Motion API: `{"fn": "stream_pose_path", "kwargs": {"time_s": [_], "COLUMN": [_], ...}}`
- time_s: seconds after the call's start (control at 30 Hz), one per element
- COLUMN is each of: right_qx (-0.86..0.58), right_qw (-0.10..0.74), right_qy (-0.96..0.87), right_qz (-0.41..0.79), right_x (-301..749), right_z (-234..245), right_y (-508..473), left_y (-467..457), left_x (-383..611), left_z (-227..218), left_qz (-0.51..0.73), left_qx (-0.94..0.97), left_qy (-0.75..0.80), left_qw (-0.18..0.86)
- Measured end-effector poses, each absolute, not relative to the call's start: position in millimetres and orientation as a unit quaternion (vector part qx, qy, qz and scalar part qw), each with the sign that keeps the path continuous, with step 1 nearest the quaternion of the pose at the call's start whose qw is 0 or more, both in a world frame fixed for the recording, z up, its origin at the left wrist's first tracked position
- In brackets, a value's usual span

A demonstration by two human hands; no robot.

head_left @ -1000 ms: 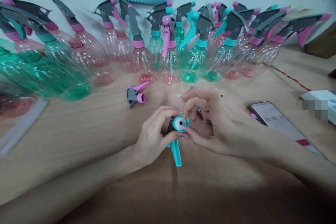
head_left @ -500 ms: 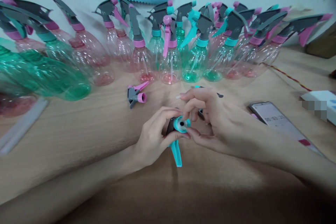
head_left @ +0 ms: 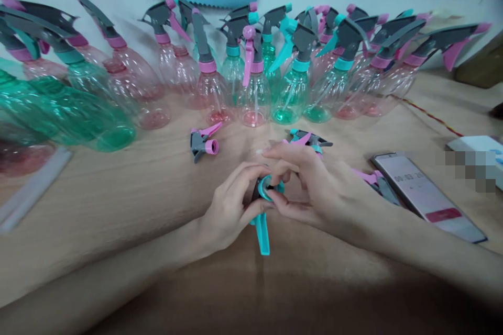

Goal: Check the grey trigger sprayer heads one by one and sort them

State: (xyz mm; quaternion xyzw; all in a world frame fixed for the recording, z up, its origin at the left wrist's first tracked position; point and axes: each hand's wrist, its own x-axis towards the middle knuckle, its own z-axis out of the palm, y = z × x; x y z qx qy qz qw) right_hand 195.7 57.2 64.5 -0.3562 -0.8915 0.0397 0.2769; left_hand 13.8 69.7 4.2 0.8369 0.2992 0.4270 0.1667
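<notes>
My left hand (head_left: 225, 208) is closed round a grey trigger spray head (head_left: 262, 235) with a teal collar and lever. The collar's opening faces right, and the teal lever hangs down below my fingers. My right hand (head_left: 328, 188) pinches at the collar, its thumb at the rim and a bent finger above. Its index finger stretches out to the left, over the collar. Whether a small part sits between these fingertips is hidden. Beyond my left hand lies a grey and pink spray head (head_left: 202, 144). More spray heads (head_left: 310, 140) lie behind my right hand.
Pink and green spray bottles (head_left: 254, 102) stand in rows along the back, most with heads on. A phone (head_left: 426, 191) showing a timer lies at right, beside another pink and grey spray head (head_left: 379, 186). Clear thin tubes (head_left: 37, 188) lie at left; a white box (head_left: 477, 146) sits far right.
My right thumb and fingers have moved slightly left, onto the collar, which has turned to the right. The spray heads behind my right hand and beside the phone now show more.
</notes>
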Motion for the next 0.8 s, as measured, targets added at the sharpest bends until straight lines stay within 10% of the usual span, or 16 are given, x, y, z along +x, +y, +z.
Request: {"fn": "stream_pose_path", "kwargs": {"time_s": [0.8], "right_qx": [-0.424], "right_qw": [0.242], "right_qy": [-0.872], "right_qz": [0.026], "right_x": [192.1], "right_z": [52.9], "right_y": [58.4], "left_y": [73.5], "left_x": [14.5], "left_z": [4.9], "left_qz": [0.382], "left_qx": [0.815], "left_qy": [0.387], "left_qw": [0.203]}}
